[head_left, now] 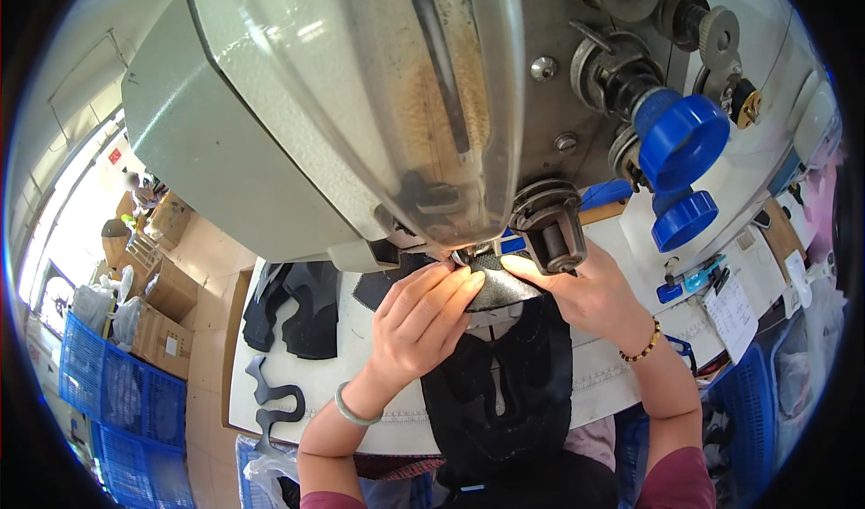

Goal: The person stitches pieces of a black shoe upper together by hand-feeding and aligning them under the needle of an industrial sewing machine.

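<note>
Head view: hands (419, 324) (590, 297) grip dark fabric (506, 289); sewing machine (342, 104) overhangs; black cutouts (313, 315) lie left.

The cloth (501, 286), dark and mesh-textured with a brightly lit grey patch, lies just off the view's centre toward four o'clock — pinched at its three and nine o'clock sides, slightly bent, its lower edge curving at six.

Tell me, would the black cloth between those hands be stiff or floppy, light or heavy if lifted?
The cloth probably flexes easily, since it bows between the left hand and right hand. It is likely light, as its edge looks thin. Its textured surface suggests it may not be very slippery.
</note>
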Demonstrator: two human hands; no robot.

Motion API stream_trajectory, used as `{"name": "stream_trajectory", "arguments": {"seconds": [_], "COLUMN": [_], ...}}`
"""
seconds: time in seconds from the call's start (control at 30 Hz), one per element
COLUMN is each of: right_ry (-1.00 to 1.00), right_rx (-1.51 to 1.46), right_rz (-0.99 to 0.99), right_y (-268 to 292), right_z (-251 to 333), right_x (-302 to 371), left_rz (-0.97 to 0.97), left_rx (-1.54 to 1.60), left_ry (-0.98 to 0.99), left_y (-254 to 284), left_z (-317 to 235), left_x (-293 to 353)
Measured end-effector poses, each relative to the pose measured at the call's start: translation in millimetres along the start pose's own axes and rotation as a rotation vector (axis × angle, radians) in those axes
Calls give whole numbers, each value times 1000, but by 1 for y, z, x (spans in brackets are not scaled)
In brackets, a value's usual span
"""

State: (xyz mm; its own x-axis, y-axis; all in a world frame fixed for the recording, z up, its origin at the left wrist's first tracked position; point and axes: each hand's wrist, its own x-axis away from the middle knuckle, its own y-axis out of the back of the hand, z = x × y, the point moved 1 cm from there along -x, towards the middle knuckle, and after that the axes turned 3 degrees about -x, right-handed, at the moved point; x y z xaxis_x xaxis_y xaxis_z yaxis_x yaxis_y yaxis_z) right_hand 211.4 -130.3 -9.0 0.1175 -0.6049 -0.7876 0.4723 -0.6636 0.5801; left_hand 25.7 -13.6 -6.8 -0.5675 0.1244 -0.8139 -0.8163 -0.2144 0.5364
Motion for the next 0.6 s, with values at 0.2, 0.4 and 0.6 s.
{"name": "stream_trajectory", "arguments": {"seconds": [0.2, 0.4, 0.6], "right_ry": [55, 5, -320], "right_rx": [81, 274, 33], "right_rz": [-24, 45, -72], "right_y": [1, -3, 20], "right_z": [20, 52, 52], "right_x": [1, 8, 8], "left_rz": [-57, -65, -102], "left_rx": [-47, -158, -190], "left_ry": [-6, 45, -20], "left_y": [-6, -11, -11], "left_z": [-14, -26, -13], "left_x": [8, 2, 7]}}
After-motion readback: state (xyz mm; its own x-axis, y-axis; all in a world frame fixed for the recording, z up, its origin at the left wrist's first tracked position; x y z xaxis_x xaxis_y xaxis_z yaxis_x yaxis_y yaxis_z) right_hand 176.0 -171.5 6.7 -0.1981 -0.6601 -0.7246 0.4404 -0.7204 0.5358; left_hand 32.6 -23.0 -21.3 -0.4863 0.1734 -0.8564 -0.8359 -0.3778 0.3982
